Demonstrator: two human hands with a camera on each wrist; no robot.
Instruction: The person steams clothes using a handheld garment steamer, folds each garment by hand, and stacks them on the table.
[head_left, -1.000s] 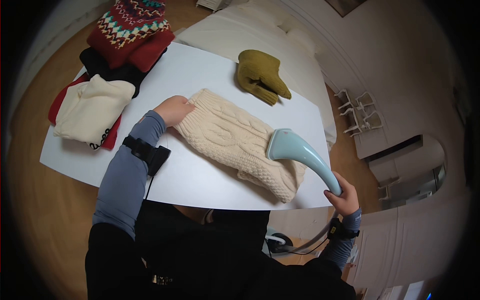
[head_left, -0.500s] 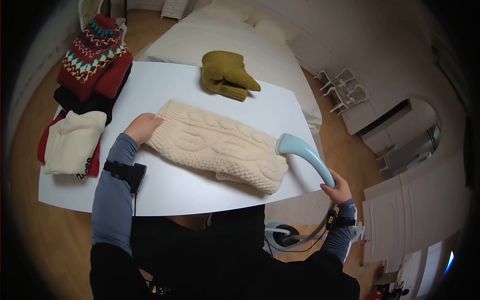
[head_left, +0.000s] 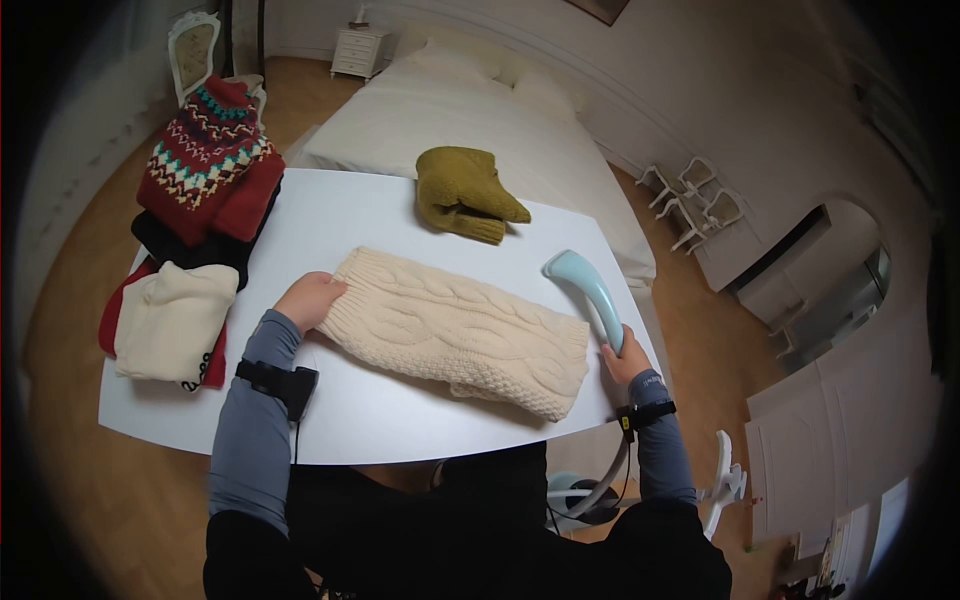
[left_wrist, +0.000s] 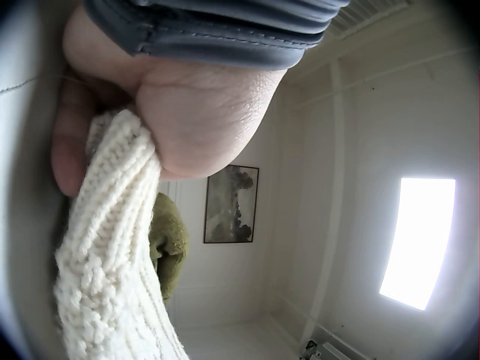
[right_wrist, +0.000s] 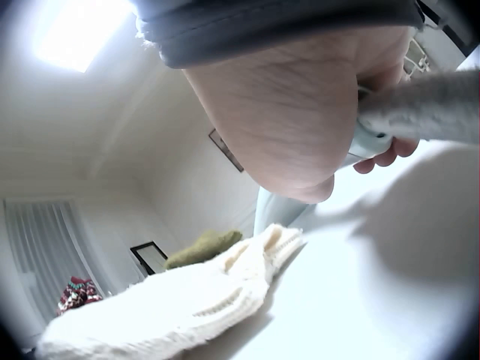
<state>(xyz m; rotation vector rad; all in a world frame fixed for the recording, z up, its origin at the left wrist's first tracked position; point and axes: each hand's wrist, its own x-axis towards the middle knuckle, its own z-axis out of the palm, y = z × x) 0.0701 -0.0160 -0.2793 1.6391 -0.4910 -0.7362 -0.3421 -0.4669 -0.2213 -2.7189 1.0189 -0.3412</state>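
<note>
A folded cream cable-knit piece [head_left: 455,330] lies across the white table. My left hand [head_left: 310,300] pinches its ribbed left edge; in the left wrist view the knit [left_wrist: 112,247] passes between thumb and fingers of that hand [left_wrist: 180,112]. My right hand [head_left: 626,358] grips the handle of a light blue steamer [head_left: 592,288], whose head stands beyond the knit's right end, apart from it. In the right wrist view the hand [right_wrist: 292,112] is curled round the handle, a grey hose [right_wrist: 427,109] runs off to the right, and the cream knit [right_wrist: 172,307] lies below left.
A folded olive knit [head_left: 465,192] lies at the table's [head_left: 330,210] far side. Stacked knitwear, with a patterned red sweater [head_left: 210,150] and a cream one [head_left: 172,322], covers the left end. Behind is a bed [head_left: 440,110]; the steamer's base [head_left: 590,500] stands below the right front.
The steamer head has moved right, off the cream knit, and my right hand has come closer to the knit's right end. My left hand keeps hold of the ribbed edge. The head view has shifted.
</note>
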